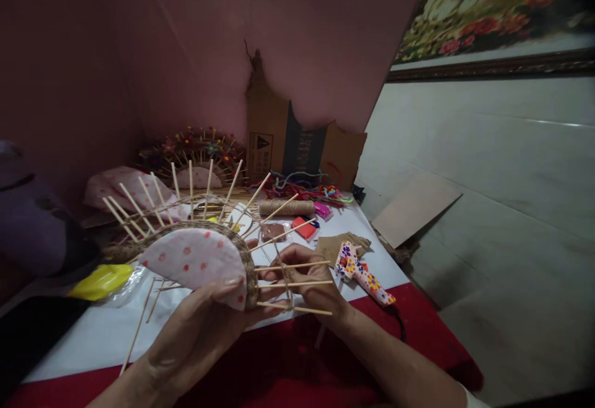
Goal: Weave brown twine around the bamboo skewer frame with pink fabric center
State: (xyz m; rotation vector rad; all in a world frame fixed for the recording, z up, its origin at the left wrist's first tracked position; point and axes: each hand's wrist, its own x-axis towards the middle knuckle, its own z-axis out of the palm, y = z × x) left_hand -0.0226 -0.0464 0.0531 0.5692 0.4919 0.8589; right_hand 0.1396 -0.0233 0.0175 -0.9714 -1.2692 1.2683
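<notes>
Currently, the half-round craft piece point(195, 259) lies between the thumb and fingers of the left hand point(199, 321), thumb pressed on its cloth face, fingers behind. At the piece's right end, the fingers of the right hand point(318, 290) pinch the twine point(287, 274) running across the wooden sticks point(316, 283). Beyond those fingers lies a spool point(286, 208); to their right, a flowered glue gun point(369, 281) rests on the worktop point(432, 324).
</notes>
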